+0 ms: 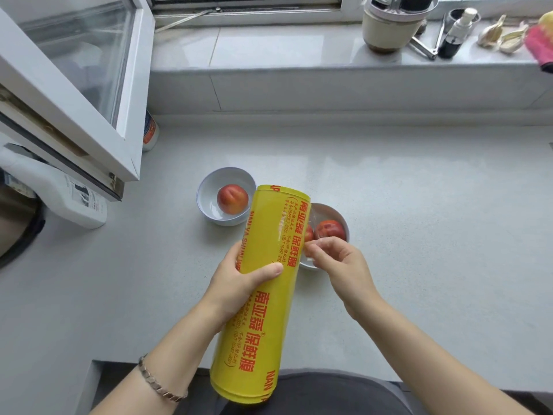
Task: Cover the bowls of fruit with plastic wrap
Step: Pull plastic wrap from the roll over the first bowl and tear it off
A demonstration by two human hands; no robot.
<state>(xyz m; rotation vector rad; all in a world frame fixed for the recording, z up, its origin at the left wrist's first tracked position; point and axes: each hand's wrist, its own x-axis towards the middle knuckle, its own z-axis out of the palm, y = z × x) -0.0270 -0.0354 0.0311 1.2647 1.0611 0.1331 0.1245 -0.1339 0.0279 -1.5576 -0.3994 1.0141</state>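
Observation:
My left hand (239,277) grips a big yellow roll of plastic wrap (260,295) with red print, held lengthwise above the counter. My right hand (335,262) pinches the loose clear film edge at the roll's right side. Behind the roll, a white bowl (209,187) holds one red fruit (232,199). A second white bowl (329,209), partly hidden by the roll and my right hand, holds red fruit (329,230).
An open window sash (89,94) juts over the counter at left, with a white bottle (59,193) below it. The windowsill at the back carries a pot (389,25), a spray bottle (457,31) and garlic (502,34). The pale counter (434,220) stretches right.

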